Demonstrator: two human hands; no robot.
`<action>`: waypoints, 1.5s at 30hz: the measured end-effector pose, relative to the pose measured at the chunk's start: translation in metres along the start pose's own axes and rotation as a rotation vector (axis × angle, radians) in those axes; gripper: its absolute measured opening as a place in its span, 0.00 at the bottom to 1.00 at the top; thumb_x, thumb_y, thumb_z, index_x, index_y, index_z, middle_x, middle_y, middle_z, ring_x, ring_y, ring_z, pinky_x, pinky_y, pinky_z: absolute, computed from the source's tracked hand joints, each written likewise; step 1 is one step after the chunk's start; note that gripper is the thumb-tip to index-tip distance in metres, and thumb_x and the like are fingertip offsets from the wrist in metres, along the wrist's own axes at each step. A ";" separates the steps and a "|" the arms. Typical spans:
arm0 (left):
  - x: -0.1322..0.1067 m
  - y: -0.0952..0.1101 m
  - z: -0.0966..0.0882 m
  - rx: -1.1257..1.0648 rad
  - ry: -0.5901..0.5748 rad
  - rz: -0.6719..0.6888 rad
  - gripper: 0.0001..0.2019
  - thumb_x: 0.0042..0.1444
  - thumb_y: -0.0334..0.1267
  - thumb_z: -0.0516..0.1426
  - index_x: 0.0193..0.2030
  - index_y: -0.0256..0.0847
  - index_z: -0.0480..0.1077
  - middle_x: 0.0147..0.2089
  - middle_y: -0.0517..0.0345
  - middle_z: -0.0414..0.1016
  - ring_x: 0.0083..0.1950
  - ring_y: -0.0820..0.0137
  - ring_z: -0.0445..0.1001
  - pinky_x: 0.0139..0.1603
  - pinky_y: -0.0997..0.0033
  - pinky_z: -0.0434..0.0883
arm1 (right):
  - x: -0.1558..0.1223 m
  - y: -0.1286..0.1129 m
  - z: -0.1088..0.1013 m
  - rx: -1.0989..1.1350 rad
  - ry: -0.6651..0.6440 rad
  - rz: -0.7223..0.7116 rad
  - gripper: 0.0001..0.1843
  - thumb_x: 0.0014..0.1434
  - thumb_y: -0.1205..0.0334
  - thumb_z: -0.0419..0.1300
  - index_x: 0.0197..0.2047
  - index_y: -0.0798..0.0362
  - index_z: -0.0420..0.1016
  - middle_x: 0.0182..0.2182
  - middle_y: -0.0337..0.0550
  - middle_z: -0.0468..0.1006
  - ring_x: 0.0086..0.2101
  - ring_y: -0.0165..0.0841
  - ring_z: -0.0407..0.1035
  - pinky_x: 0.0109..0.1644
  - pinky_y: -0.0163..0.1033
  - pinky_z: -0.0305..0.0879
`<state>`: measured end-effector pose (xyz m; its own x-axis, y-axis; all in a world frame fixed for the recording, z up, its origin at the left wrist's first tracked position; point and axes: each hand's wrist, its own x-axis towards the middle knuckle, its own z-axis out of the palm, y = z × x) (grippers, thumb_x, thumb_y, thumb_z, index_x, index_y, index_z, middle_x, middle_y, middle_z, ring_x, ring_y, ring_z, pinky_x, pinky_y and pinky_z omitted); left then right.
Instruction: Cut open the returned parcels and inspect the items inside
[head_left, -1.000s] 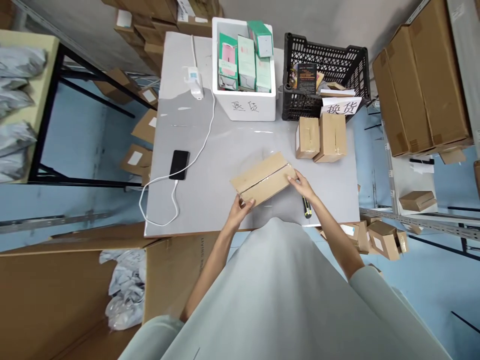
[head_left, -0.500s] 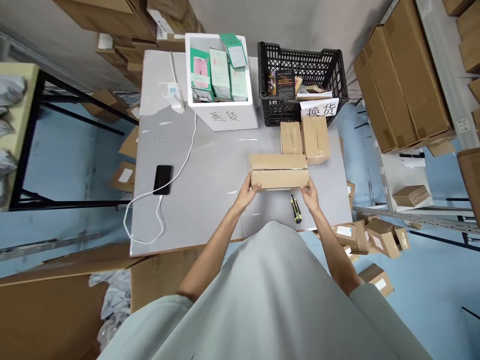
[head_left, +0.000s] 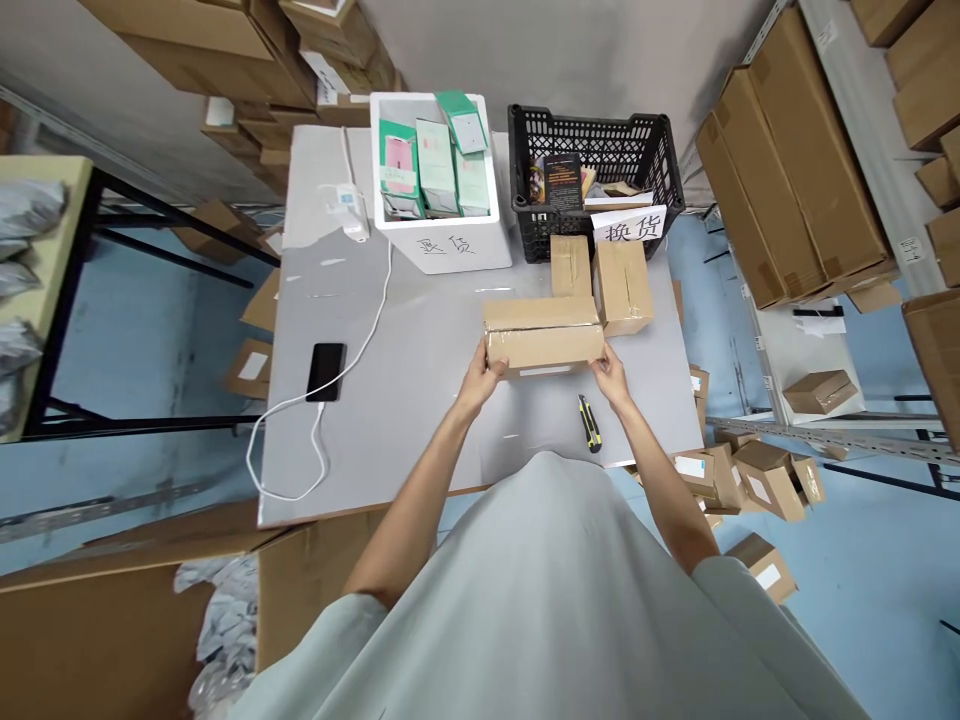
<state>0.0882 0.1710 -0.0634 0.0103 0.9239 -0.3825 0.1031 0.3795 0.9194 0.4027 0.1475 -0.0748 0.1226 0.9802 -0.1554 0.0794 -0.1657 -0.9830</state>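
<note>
Between my two hands is a long brown cardboard box (head_left: 544, 345), with a taped seam along its top and a white label on the side facing me. My left hand (head_left: 481, 382) grips its left end, thumb on the near side. On the right end, my right hand (head_left: 610, 376) is closed the same way. Two smaller cardboard boxes (head_left: 624, 288) stand just behind it, in front of the black crate. A yellow and black box cutter (head_left: 589, 424) lies on the table (head_left: 405, 420) near my right forearm.
At the back stand a white foam box (head_left: 465, 247) of green-and-white cartons and a black plastic crate (head_left: 670, 170) holding books. A phone (head_left: 326, 372) with a white cable lies at left. A large open carton (head_left: 315, 580) sits below the table's front left; shelves flank both sides.
The box in my hands has shifted slightly left and tipped, so its white side label shows more. The camera view has also shifted a little.
</note>
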 end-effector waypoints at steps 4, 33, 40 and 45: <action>-0.050 -0.024 0.009 0.014 -0.044 0.027 0.44 0.66 0.54 0.65 0.86 0.50 0.61 0.86 0.47 0.68 0.82 0.46 0.71 0.82 0.39 0.72 | -0.064 0.001 -0.020 0.014 0.074 0.052 0.41 0.66 0.45 0.67 0.78 0.53 0.75 0.68 0.55 0.85 0.66 0.45 0.78 0.77 0.53 0.73; -0.087 -0.019 0.001 -0.062 0.034 -0.068 0.48 0.63 0.55 0.70 0.87 0.50 0.64 0.80 0.44 0.75 0.74 0.47 0.79 0.64 0.50 0.88 | -0.061 -0.003 -0.035 0.029 -0.080 0.076 0.43 0.68 0.36 0.68 0.79 0.49 0.77 0.71 0.52 0.83 0.72 0.50 0.75 0.84 0.60 0.65; -0.142 -0.059 -0.061 -0.056 0.137 -0.133 0.48 0.62 0.56 0.71 0.86 0.51 0.64 0.81 0.42 0.74 0.77 0.42 0.77 0.68 0.35 0.85 | -0.105 0.017 0.032 0.018 -0.142 0.115 0.44 0.66 0.32 0.69 0.76 0.50 0.81 0.74 0.53 0.80 0.74 0.51 0.74 0.85 0.60 0.64; -0.145 -0.085 -0.093 -0.097 0.118 -0.143 0.50 0.59 0.60 0.72 0.86 0.53 0.64 0.81 0.43 0.74 0.78 0.40 0.76 0.68 0.34 0.85 | -0.125 0.019 0.064 -0.014 -0.122 0.130 0.43 0.65 0.32 0.70 0.74 0.48 0.83 0.73 0.53 0.81 0.77 0.52 0.71 0.85 0.62 0.62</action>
<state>-0.0149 0.0094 -0.0775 -0.1152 0.8572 -0.5019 -0.0013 0.5051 0.8631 0.3254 0.0286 -0.0800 0.0115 0.9562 -0.2923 0.0848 -0.2922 -0.9526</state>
